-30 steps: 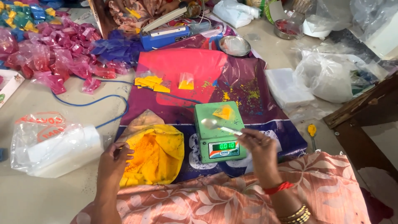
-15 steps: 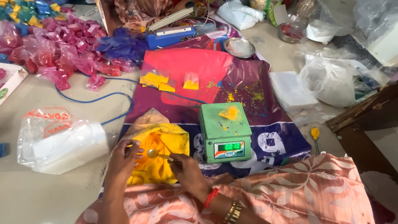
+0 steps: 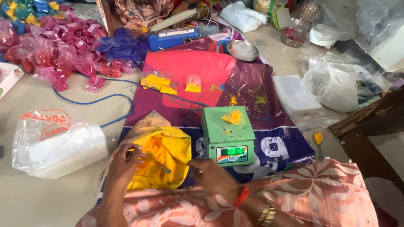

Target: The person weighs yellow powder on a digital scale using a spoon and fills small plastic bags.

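Scale: small green digital weighing scale (image 3: 228,134) with a lit display sits on the purple printed sheet (image 3: 269,101); I'm using it as the landmark.
Packet on scale: little clear plastic pouch with yellow powder (image 3: 232,117) lies on the scale's platform, not being touched.
Powder bag: open yellow plastic bag of yellow-orange powder (image 3: 162,162) is just left of the scale, mouth facing the person.
Left hand: left hand (image 3: 124,162) at the bag's left edge, fingers curled on the rim, pinching it open.
Right hand: right hand (image 3: 210,176) in front of the scale, closed around a thin metal spoon (image 3: 158,164) whose tip reaches into the bag.
Tip, imo: keep the rim held wide, take a small level scoop, and bring it low across to the pouch so nothing spills.
Watch out: loose yellow powder spills (image 3: 246,98) already dust the sheet behind the scale.
Other stuff: blue heat sealer (image 3: 172,38) far behind the scale, pink packets (image 3: 63,54) far back left.
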